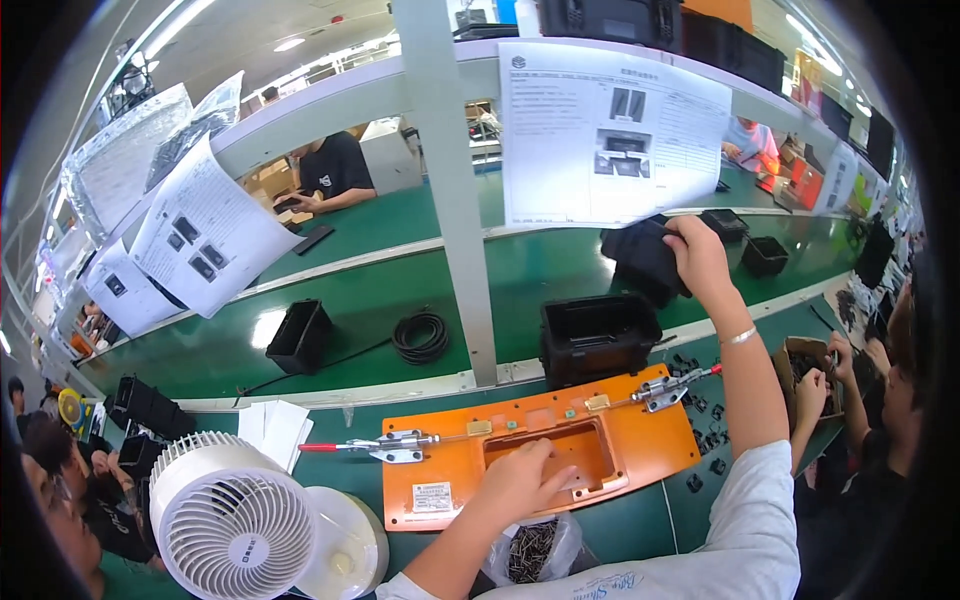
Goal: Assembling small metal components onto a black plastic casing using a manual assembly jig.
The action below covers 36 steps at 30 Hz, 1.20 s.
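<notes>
My right hand (697, 258) is raised at the far side of the bench, its fingers closed on the edge of a black plastic case (645, 258) beneath the hanging sheet. My left hand (522, 480) hovers over or rests in the rectangular recess of an orange fixture (650, 440), thumb and fingers apart, with nothing visible in it. Red-tipped toggle clamps, a left one (405, 445) and a right one (660, 392), are mounted on the fixture. Just behind it stands a black open box (600, 335). A plastic bag of screws (532, 550) lies close to my body.
A white fan (235, 520) stands at the left. Small black parts (712, 440) are scattered right of the fixture. A metal post (440, 180) rises behind the bench. Beyond it are a black bin (300, 337) and a coiled cable (420, 337). Co-workers sit on both sides.
</notes>
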Tool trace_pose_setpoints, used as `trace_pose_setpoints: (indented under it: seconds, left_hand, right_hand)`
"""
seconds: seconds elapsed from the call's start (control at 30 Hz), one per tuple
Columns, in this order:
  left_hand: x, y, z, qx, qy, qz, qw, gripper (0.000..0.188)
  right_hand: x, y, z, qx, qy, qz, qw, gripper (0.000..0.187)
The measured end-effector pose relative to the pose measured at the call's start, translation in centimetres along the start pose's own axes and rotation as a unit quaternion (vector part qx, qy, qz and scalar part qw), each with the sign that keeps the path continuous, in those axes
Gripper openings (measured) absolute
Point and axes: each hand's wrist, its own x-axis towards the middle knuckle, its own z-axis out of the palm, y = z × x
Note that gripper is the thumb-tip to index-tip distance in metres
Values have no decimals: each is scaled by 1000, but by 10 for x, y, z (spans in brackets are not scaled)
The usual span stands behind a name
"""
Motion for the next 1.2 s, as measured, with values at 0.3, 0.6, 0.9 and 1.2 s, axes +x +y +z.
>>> trace_pose_setpoints:
  seconds: [0.3, 0.6, 0.9, 1.2]
  left_hand:
    - [-32, 2, 6, -426, 326, 199, 820, 127]
    - [-50, -51, 4, -42, 463, 294, 835, 99]
    - [-52, -54, 4, -19, 330, 226, 916, 78]
    - [-52, -47, -2, 0, 357, 246, 901, 66]
  right_hand:
    - [-116, -202, -63, 156, -109, -271, 944, 36]
    - [-156, -202, -58, 155, -211, -207, 943, 37]
    - [-167, -187, -69, 136, -266, -144, 943, 37]
    - [-163, -166, -58, 209, -336, -134, 909, 29]
